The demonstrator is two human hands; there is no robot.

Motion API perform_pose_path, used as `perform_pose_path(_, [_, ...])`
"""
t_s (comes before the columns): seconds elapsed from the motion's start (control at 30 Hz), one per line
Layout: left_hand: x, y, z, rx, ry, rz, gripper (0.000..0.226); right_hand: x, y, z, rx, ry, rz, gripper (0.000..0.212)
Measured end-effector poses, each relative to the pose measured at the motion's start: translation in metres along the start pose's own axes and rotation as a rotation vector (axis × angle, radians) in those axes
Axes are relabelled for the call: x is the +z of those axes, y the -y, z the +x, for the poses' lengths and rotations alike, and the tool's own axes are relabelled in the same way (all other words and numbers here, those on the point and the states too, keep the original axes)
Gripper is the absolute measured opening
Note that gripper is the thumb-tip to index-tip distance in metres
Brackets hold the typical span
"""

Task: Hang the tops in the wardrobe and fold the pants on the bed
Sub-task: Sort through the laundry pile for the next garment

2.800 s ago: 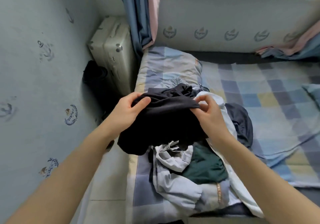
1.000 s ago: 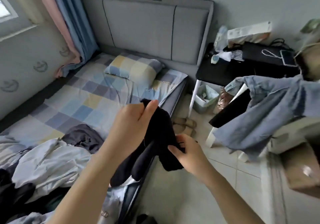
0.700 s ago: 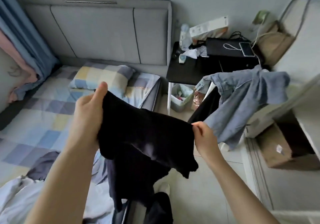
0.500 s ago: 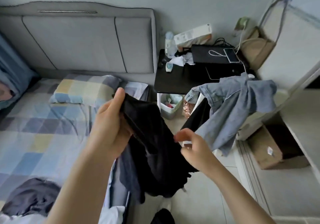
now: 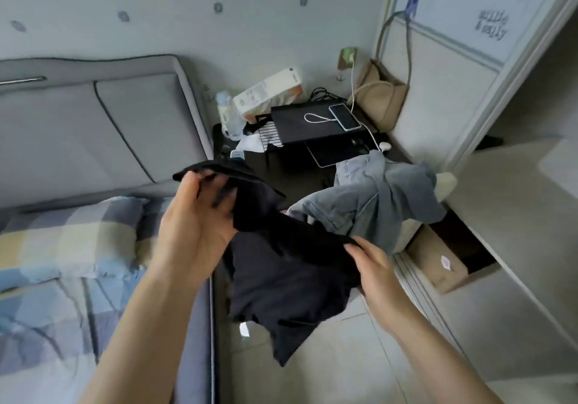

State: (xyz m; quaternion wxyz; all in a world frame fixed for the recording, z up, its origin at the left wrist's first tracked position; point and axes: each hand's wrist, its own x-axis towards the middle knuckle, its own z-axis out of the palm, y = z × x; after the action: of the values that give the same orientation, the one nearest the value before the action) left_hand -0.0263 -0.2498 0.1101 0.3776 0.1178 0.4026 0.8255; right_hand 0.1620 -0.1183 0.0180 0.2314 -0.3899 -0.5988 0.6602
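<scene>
Black soft-fabric garment (image 5: 281, 266), held in the air over the floor gap between bed and wardrobe, above the pale tiled floor (image 5: 344, 356). Whether it is a top or pants cannot be told from this bunched shape. A small white tag (image 5: 244, 330) shows at its lower edge.

Head view: left hand (image 5: 194, 225) raised, fingers closed around the garment's upper edge, cloth bunched over the fingertips. Right hand (image 5: 372, 266) lower and to the right, pinching the fabric's edge between thumb and fingers. The cloth hangs slack between and below both hands.

Left side: bed with blue, yellow and grey checked sheet (image 5: 47, 294), a matching checked pillow (image 5: 68, 231) near the grey padded headboard (image 5: 93, 128).

Behind the garment: black bedside table (image 5: 294, 166) holding a phone on a white charging cable (image 5: 344, 116), a clear plastic bottle (image 5: 228, 116) and a white carton (image 5: 269, 90). A faded blue denim garment (image 5: 375, 197) lies draped just right of the table. A beige shoulder bag (image 5: 381, 97) hangs at the wall. Right edge: white wardrobe frame (image 5: 500, 69), with a brown cardboard box (image 5: 438, 259) low inside it
</scene>
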Motion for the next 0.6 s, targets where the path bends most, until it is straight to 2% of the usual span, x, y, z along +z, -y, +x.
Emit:
perform_pose_path(0.03, [0.006, 0.007, 0.007, -0.002, 0.035, 0.088, 0.024, -0.007, 0.017, 0.002, -0.044, 0.024, 0.052, 0.017])
perform_pose_path(0.07, [0.014, 0.017, 0.012, -0.015, 0.101, 0.186, 0.028, -0.012, 0.036, 0.004, -0.076, 0.042, 0.105, 0.018])
perform_pose_path(0.17, [0.049, 0.054, 0.018, -0.073, 0.410, 0.509, 0.067, -0.032, 0.077, 0.016, -0.138, 0.030, 0.230, 0.023])
perform_pose_path(0.23, [0.082, 0.078, 0.018, -0.028, 0.591, 0.686, 0.076, -0.049, 0.095, 0.026, -0.138, 0.015, 0.238, 0.019])
perform_pose_path(0.27, [0.099, 0.089, 0.020, 0.015, 0.623, 0.762, 0.076, -0.060, 0.103, 0.032, -0.136, 0.018, 0.240, 0.018])
perform_pose_path(0.33, [0.133, 0.105, 0.027, 0.159, 0.554, 0.905, 0.066, -0.087, 0.114, 0.042, -0.126, 0.029, 0.262, 0.019])
perform_pose_path(0.43, [0.174, 0.122, 0.038, 0.258, 0.347, 0.972, 0.029, -0.134, 0.125, 0.058, -0.113, 0.101, 0.355, 0.028])
perform_pose_path(0.5, [0.203, 0.136, 0.046, 0.309, 0.254, 1.026, 0.024, -0.168, 0.129, 0.067, -0.119, 0.148, 0.394, 0.035])
perform_pose_path(0.6, [0.246, 0.155, 0.060, 0.378, 0.270, 1.034, 0.023, -0.209, 0.132, 0.074, -0.134, 0.202, 0.394, 0.024])
